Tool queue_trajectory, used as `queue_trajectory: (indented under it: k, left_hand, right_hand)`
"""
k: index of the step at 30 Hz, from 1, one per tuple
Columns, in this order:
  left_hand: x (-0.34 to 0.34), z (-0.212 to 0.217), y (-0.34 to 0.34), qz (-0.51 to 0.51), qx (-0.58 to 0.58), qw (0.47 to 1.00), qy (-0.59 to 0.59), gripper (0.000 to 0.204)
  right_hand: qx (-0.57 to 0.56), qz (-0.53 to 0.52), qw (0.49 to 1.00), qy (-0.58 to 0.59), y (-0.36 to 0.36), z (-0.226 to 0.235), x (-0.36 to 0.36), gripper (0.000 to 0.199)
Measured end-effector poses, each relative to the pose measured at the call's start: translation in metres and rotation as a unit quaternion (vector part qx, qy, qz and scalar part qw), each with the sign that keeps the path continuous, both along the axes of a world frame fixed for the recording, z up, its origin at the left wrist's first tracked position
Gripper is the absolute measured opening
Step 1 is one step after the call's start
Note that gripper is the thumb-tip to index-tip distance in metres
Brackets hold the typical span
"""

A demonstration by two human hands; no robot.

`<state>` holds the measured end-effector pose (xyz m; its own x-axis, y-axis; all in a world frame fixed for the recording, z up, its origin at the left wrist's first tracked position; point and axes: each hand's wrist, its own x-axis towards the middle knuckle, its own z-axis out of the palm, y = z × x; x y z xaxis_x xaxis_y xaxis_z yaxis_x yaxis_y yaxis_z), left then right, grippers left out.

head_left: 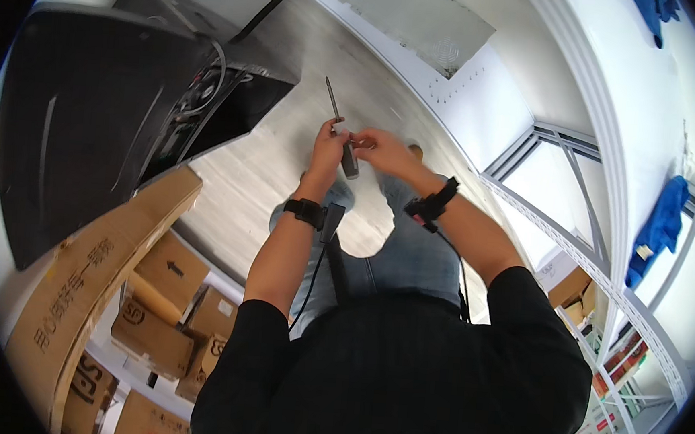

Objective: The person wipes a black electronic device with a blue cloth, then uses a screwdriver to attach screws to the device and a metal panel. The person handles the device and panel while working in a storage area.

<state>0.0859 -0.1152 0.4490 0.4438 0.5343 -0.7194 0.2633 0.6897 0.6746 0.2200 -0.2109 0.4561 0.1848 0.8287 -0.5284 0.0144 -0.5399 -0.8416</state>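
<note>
Apparently a screwdriver (pixel 350 161), with long, thin shaft (pixel 332 97) and thicker dark body (pixel 351 166).

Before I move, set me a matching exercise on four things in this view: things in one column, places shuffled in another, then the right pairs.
Things
1. Screwdriver
2. Cardboard boxes
3. Blue cloth
4. Large black panel

Places
A. Far right of the picture
B. Upper left of the picture
C. In the left hand
D. Lower left of the picture

Pairs: 1-C, 2-D, 3-A, 4-B.
</note>
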Motion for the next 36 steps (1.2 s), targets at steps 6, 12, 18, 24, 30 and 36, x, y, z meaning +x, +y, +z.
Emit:
queue_trajectory:
  k: [6,12,18,24,30,36]
  left_hand:
    - [0.076,-0.111,0.027,-0.001,-0.045,0.998,-0.042,0.032]
    - [0.138,-0.237,0.038,-0.081,-0.003,0.991,-0.107,0.024]
    - [0.193,-0.314,0.026,-0.151,0.030,0.980,-0.127,0.018]
    - [0.214,-0.324,0.006,-0.035,-0.011,0.995,-0.088,0.016]
    - [0.245,-0.335,0.004,-0.037,-0.074,0.989,-0.120,0.023]
    - [0.293,-0.341,-0.002,0.003,-0.126,0.989,-0.079,0.029]
  right_hand:
    - [-0.181,0.159,0.966,-0.094,0.013,-0.094,0.199,0.027]
    - [-0.313,0.021,0.909,-0.273,-0.036,-0.156,0.369,0.030]
    - [-0.260,-0.110,0.894,-0.347,-0.105,-0.260,0.431,0.030]
    - [-0.215,-0.282,0.890,-0.288,-0.119,-0.357,0.454,0.028]
    - [-0.207,-0.320,0.838,-0.390,-0.103,-0.409,0.467,0.026]
    - [-0.223,-0.325,0.832,-0.390,-0.091,-0.408,0.465,0.023]
